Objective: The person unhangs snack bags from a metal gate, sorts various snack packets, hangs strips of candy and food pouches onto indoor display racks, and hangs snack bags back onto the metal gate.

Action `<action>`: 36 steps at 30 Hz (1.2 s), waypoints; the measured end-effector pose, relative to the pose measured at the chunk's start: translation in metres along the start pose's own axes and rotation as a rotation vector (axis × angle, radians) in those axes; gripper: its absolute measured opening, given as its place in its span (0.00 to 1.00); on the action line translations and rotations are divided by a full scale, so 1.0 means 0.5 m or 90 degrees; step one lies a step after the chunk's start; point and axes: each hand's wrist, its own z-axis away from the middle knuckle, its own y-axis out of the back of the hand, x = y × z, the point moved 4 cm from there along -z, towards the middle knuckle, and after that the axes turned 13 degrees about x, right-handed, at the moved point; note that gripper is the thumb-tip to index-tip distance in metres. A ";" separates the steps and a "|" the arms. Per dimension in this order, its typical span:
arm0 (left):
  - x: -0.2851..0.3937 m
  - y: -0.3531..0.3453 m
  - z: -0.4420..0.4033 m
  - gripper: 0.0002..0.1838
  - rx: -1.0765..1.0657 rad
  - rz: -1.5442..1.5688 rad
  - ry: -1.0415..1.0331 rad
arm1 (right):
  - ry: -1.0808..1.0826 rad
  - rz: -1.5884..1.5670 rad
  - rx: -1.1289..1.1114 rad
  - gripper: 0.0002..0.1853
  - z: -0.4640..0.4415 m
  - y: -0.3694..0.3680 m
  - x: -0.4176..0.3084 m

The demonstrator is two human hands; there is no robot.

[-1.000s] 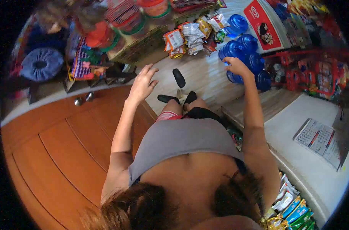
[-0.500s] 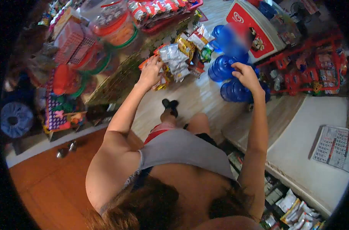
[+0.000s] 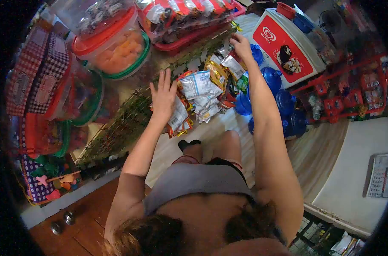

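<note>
Hanging in a bunch along the counter's edge are several snack and sachet packets [image 3: 197, 85], silver, white, gold and green. My left hand [image 3: 163, 97] rests at the near end of the bunch with fingers spread, over or beside a white-and-orange packet [image 3: 177, 115]. Farther out, my right hand [image 3: 242, 46] reaches to the bunch's far end. Its thumb and fingers are bent together near the counter edge; what lies between them, if anything, is too small to make out. The right forearm passes beside a green packet [image 3: 242, 83].
Blue water jugs [image 3: 271, 79] stand on the floor right of the packets, by a red-and-white ice cream freezer [image 3: 283, 47]. Lidded plastic tubs [image 3: 113, 47] and a pink tray [image 3: 177, 46] of bagged goods crowd the counter. A red rack [image 3: 343, 100] holds goods at right.
My right hand has moved from above the blue jugs to the far end of the packets. My left hand's fingers have straightened and spread. The view has shifted closer to the counter.
</note>
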 end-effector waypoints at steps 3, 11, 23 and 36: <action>0.010 0.019 -0.002 0.19 -0.019 0.003 0.004 | -0.034 0.142 -0.025 0.19 -0.038 -0.035 0.019; 0.023 0.040 -0.022 0.20 -0.041 0.074 0.057 | -0.057 0.040 -0.164 0.15 -0.025 -0.034 0.058; 0.113 0.004 0.024 0.22 -0.139 0.146 0.082 | 0.061 0.063 -0.019 0.13 -0.022 -0.032 0.033; 0.174 -0.043 0.077 0.21 -0.241 0.217 0.058 | 0.034 -0.104 -0.042 0.09 -0.005 0.082 0.045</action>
